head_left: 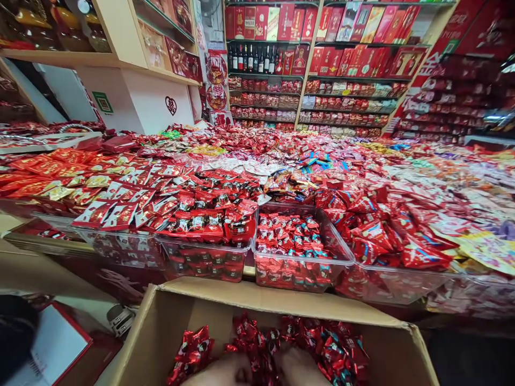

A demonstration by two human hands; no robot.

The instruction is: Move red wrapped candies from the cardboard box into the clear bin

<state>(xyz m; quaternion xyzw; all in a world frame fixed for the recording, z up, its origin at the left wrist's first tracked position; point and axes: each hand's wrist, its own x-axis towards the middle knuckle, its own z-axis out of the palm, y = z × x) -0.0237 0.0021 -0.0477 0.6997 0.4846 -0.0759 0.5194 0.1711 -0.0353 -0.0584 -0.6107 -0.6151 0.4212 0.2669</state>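
Note:
Inside an open cardboard box (281,300) at the bottom centre lie red wrapped candies (341,348), some with teal marks. My left hand (219,370) and my right hand (300,367) reach in among them, both blurred and cut off by the lower edge. Their fingers are hidden in the candies, so what each holds is unclear. Just beyond the box stands a clear plastic bin (303,262) partly filled with small red and teal candies (287,233). To its left, another clear bin (205,247) is heaped with red and black packets (201,222).
More heaped bins, including large red packets (370,236), spread across the wide display. Shelves of red boxes (261,21) and bottles (251,58) rise behind. A red and white carton (64,343) sits at lower left, near a dark blurred shape.

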